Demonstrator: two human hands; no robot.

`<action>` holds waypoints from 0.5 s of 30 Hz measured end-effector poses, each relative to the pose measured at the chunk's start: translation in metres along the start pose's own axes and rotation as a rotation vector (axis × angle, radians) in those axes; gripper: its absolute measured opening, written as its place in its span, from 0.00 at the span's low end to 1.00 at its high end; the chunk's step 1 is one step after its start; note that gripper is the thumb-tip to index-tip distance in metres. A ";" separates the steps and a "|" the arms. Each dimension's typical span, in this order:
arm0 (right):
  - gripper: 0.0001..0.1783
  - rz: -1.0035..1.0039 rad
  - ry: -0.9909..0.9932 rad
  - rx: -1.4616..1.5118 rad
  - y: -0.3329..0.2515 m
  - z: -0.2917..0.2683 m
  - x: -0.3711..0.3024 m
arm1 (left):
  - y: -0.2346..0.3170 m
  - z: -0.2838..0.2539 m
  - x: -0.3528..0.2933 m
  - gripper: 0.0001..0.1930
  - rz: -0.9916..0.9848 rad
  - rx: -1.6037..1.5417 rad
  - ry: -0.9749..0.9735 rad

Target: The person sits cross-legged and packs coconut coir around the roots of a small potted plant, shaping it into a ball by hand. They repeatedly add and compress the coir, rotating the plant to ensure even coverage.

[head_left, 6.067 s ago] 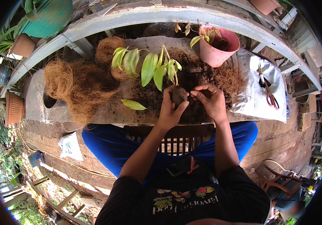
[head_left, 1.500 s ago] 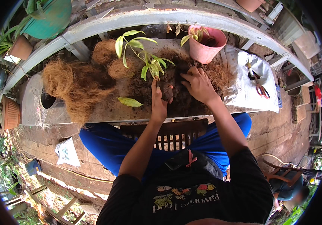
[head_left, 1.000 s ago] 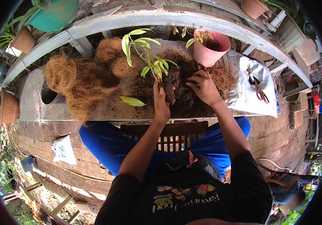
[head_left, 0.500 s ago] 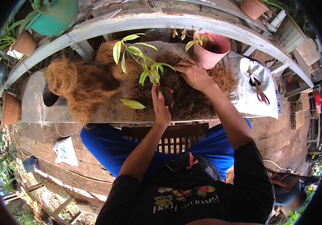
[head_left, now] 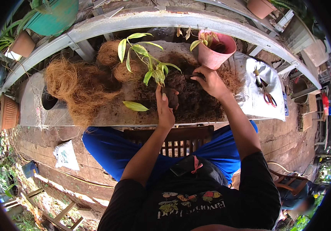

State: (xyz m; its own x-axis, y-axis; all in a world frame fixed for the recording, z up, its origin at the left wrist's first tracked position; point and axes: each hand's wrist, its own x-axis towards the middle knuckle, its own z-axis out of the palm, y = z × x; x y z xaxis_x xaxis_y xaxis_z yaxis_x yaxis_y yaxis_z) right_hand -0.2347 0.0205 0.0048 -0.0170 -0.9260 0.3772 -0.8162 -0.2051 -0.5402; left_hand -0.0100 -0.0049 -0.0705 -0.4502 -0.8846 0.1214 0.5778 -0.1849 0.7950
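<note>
A leafy potted-type plant with pale-edged green leaves stands upright in my left hand. The fingers wrap round its dark root clump, so much of that base is hidden. Over the pile of dark soil on the table, my right hand has its fingers pinched together on a small dark clump of soil. Just beyond that hand is a pink pot, tilted, with a drooping plant in it. One loose yellow-green leaf lies left of my left hand.
Brown coconut fibre is heaped on the table's left, beside a black round pot. At right, red-handled scissors lie on a white sack. A metal rail crosses behind the table. A person sits at lower right.
My right hand has drawn back to the right and toward me from the soil near the plant, its fingers now pinched. My left hand and the plant have barely moved.
</note>
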 end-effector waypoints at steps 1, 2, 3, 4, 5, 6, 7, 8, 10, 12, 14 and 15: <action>0.13 -0.009 0.004 0.000 -0.002 0.000 -0.002 | -0.001 -0.001 0.001 0.33 -0.018 -0.043 0.000; 0.13 0.004 0.002 0.008 -0.004 0.000 -0.005 | -0.002 -0.002 0.001 0.34 -0.036 -0.085 0.000; 0.14 0.016 -0.001 0.016 -0.007 -0.001 -0.006 | -0.003 -0.002 0.001 0.34 -0.027 -0.110 -0.034; 0.14 0.027 -0.002 0.024 -0.009 -0.002 -0.007 | 0.000 0.000 0.002 0.34 -0.017 -0.135 -0.069; 0.14 0.047 -0.009 0.020 -0.010 -0.002 -0.009 | 0.002 0.002 0.003 0.34 -0.006 -0.159 -0.103; 0.15 0.067 -0.016 0.016 -0.010 -0.002 -0.011 | 0.005 0.003 0.003 0.33 -0.040 -0.119 -0.102; 0.16 0.089 -0.024 0.011 -0.010 -0.002 -0.013 | 0.009 0.005 0.002 0.33 -0.075 -0.081 -0.101; 0.16 0.078 -0.009 0.010 -0.009 -0.001 -0.015 | 0.011 0.006 0.001 0.32 -0.111 -0.042 -0.099; 0.17 0.056 0.021 0.010 -0.008 0.002 -0.017 | 0.008 0.006 0.001 0.30 -0.097 -0.054 -0.103; 0.16 0.060 0.036 -0.011 -0.011 0.003 -0.020 | 0.003 0.000 0.002 0.27 -0.087 -0.036 -0.152; 0.16 0.068 0.041 0.005 -0.014 0.004 -0.021 | -0.002 -0.010 0.004 0.24 -0.082 0.014 -0.249; 0.15 0.075 0.038 0.030 -0.014 0.004 -0.021 | -0.006 -0.013 0.003 0.25 -0.104 -0.001 -0.223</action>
State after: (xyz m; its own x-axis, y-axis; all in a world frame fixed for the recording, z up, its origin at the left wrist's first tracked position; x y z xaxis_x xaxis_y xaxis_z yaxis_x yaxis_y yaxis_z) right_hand -0.2200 0.0414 0.0013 -0.0994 -0.9266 0.3628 -0.7939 -0.1459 -0.5903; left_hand -0.0058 -0.0119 -0.0828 -0.6467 -0.7442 0.1674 0.5211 -0.2708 0.8094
